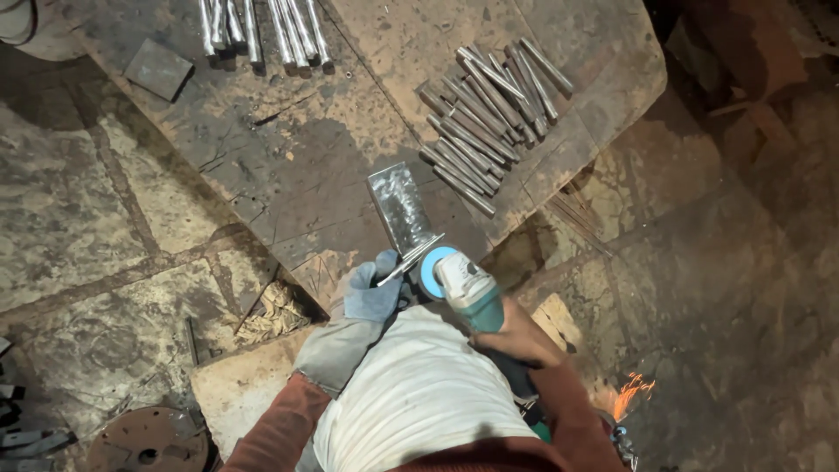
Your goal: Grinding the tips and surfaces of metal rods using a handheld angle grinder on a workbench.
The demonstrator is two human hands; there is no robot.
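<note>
My left hand [367, 293], in a grey-blue work glove, grips the near end of a flat metal piece [402, 208] that lies on a worn steel work table [288, 149]. My right hand [511, 336], bare, holds a teal and white angle grinder [463, 284]. Its blue disc [431, 269] meets the near edge of the metal piece. Orange sparks [631, 391] fly at lower right.
A pile of short steel rods [489, 114] lies on the table's right part. More rods [262, 31] sit at the top edge, beside a small square plate [157, 68]. A rusty round disc [149, 441] lies on the stone floor at lower left.
</note>
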